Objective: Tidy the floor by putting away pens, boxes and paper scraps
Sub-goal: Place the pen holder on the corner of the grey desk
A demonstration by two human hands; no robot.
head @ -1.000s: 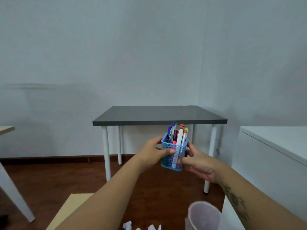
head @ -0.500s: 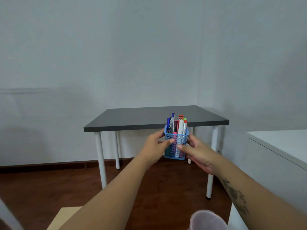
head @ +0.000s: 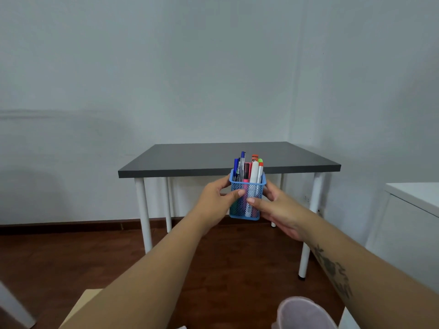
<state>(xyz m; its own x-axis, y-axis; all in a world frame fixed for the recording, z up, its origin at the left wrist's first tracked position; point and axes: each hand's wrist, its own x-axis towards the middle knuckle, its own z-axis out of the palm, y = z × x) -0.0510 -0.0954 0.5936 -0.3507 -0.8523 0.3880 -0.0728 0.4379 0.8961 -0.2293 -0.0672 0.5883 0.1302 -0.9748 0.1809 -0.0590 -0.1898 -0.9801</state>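
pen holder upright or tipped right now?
Upright. The blue mesh pen holder sits level between the left hand and right hand, pens standing up out of its rim.

Dark grey table [head: 213, 160] on white legs, top bare, standing on dark wooden floor [head: 59, 262]

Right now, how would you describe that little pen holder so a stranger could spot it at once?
Find the dark grey table against the pale wall. Just before its front edge, the left hand and right hand hold a blue mesh pen holder in the air. It is the only bright blue thing here, packed with upright pens.
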